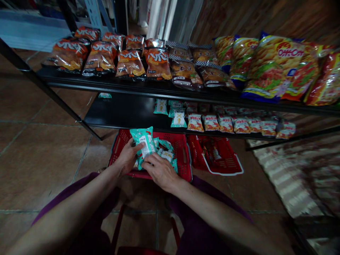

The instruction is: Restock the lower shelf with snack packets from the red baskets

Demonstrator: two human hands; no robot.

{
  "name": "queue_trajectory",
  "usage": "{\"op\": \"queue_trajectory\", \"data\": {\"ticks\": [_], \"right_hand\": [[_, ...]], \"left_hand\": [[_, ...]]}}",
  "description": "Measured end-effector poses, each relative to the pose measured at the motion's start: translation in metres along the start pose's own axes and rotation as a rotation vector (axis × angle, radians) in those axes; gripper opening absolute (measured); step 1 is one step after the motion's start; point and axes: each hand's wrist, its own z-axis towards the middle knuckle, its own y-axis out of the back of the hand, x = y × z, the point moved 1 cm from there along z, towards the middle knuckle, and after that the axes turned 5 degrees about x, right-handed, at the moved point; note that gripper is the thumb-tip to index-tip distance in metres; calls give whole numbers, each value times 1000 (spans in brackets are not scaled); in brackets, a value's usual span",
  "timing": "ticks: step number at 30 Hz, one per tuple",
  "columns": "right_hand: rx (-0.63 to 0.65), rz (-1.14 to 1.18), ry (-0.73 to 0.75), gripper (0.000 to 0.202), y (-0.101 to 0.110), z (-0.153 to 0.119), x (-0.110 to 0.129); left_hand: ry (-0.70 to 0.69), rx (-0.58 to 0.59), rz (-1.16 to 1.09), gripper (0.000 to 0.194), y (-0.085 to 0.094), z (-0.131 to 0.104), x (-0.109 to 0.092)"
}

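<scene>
Both my hands grip a teal and white snack bag [143, 142] above a red basket [183, 156]. My left hand [129, 154] holds the bag's left side, thumb across its front. My right hand [160, 170] has its fingers closed at the bag's lower right corner. More teal snack bags [166, 154] lie in the basket, partly hidden behind the held bag and my right hand. On the lower shelf, just beyond the basket, a few similar teal bags [179, 118] stand beside a row of red and white snack bags [211, 122].
Orange chip bags [130, 63], brown bags [186, 72] and large yellow bags [276, 67] fill the upper shelf. A second red basket [195, 159] with a white handle sits to the right. The black shelf leg [91, 131] stands at left. My knees flank the basket.
</scene>
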Motion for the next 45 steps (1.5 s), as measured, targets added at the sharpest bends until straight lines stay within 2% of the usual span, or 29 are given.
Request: {"op": "queue_trajectory", "data": {"ticks": [2,4,8,10,12,14,16,18,24,29,35,39,45], "right_hand": [[-39,89,11,18,3,1,-1],[-135,209,-68,18,9,2,-6],[-434,516,-514,22,17,6,-33],[-562,777,-731,34,16,7,-49],[-565,1081,-896,46,13,8,-61],[-473,1306,-992,51,11,8,-66],[-379,1409,-1025,51,11,7,-66],[-346,1431,-1034,45,12,7,-64],[-450,1396,-1098,38,14,5,-66],[-526,1378,-1102,38,12,4,-70],[-527,1353,-1110,37,11,6,-70],[-536,1337,-1100,37,13,7,-69],[-521,1320,-1105,35,14,8,-68]], "left_hand": [[-18,1,24,44,1,0,-1],[-24,34,48,47,2,-1,-1],[6,105,82,53,2,-3,1],[32,132,92,55,0,-5,3],[79,181,103,57,-1,-7,6],[127,246,126,59,-2,-9,8],[160,311,160,59,-3,-10,11],[182,353,201,61,-3,-11,13],[241,392,217,66,-6,-13,13],[273,354,198,70,-6,-15,12],[316,285,150,70,-4,-18,12],[342,184,115,69,-5,-19,13],[346,156,122,67,-3,-16,18]]}}
